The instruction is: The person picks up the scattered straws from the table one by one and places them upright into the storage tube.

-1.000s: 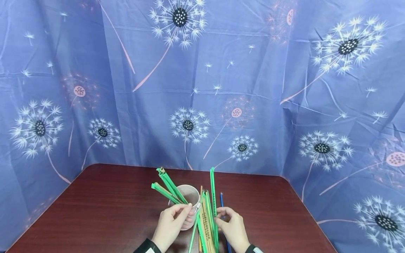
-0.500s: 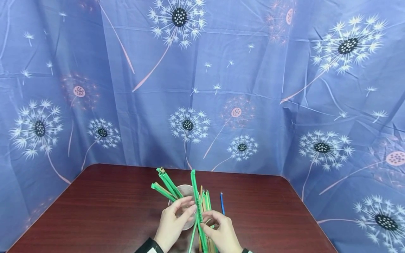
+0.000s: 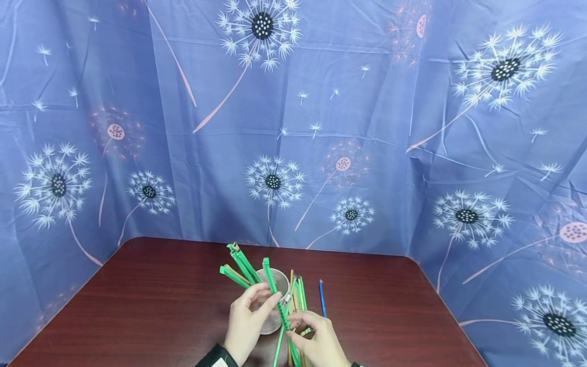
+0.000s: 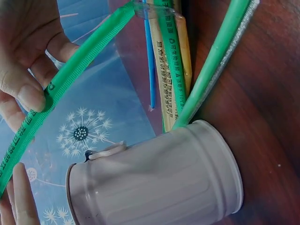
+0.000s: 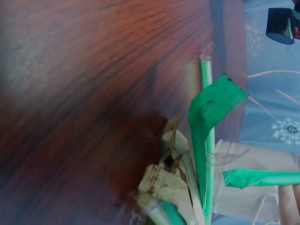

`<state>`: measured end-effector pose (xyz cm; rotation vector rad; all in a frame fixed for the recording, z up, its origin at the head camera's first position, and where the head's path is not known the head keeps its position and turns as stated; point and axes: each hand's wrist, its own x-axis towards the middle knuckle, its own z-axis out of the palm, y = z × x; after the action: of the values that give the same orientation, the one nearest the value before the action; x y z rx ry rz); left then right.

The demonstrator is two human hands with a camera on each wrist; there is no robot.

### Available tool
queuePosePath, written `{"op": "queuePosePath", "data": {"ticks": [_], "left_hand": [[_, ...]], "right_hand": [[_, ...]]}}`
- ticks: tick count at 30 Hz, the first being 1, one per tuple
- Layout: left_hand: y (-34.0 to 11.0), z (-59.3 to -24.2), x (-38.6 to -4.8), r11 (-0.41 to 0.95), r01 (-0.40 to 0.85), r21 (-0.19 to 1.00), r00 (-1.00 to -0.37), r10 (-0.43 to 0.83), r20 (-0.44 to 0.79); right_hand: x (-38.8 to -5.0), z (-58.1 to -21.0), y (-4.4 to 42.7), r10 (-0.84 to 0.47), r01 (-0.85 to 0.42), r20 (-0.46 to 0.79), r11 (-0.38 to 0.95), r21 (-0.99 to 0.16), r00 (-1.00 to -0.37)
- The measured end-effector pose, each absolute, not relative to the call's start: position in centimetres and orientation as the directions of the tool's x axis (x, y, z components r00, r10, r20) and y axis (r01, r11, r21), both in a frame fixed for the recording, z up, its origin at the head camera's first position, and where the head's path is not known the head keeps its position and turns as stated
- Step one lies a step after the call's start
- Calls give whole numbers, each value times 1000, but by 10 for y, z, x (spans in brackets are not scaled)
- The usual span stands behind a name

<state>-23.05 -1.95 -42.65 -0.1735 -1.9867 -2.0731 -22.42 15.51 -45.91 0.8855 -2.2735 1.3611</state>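
The right hand (image 3: 316, 337) pinches a green-wrapped straw (image 3: 282, 312) between thumb and fingers, and the left hand (image 3: 246, 317) has its thumb and fingers curled about the same straw higher up. The straw slants, far end toward the left, with dark print along the wrapper; in the head view it crosses over the mouth of a pale pail (image 4: 154, 187) with a handle. The pail stands upright on the table; green-wrapped straws in the pail (image 3: 245, 266) lean out over its left side. Just to its right lies a bundle: beige-wrapped straws (image 4: 161, 61), a green straw with a silvery edge (image 4: 211, 65), an orange-brown straw (image 4: 183, 47). A blue straw (image 3: 323, 298) lies along the bundle's right. Beneath is a reddish-brown wooden table (image 3: 137, 300), and behind it hangs a blue dandelion-print curtain (image 3: 312, 114).
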Motion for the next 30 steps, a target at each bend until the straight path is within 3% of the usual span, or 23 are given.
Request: {"op": "queuePosePath", "data": {"ticks": [16, 30], "left_hand": [[-21, -424, -229, -31, 287, 957, -950, -139, 281], [-35, -410, -237, -67, 366, 928, -903, -265, 337]], "right_hand": [[-224, -459, 157, -339, -621, 524, 341, -705, -781], [-231, -468, 171, -352, -582, 467, 400, -708, -811]]}}
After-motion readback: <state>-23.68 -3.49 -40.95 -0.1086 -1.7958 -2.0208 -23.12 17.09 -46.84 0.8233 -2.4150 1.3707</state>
